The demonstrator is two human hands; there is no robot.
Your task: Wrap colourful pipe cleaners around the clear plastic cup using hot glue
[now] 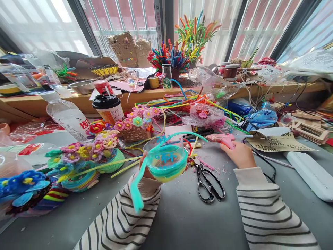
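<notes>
My left hand (147,172) grips a clear plastic bowl (168,163) above the table; most of its fingers are hidden behind the bowl. Turquoise and yellow pipe cleaner is wound around the bowl's lower part. One turquoise end (137,196) hangs down at the left, and another length arcs over the rim to the right. In my right hand (241,156) is a pink hot glue gun (227,140), its nozzle pointing left and apart from the bowl. Black-handled scissors (211,185) lie partly spread on the table between my hands.
At the left stand pipe-cleaner flower pots (78,163), a water bottle (65,114) and a lidded coffee cup (109,107). Loose pipe cleaners (177,104) are piled behind the bowl. A white oblong case (307,173) and a printed paper sheet (278,142) lie right. A cord runs beside my right hand.
</notes>
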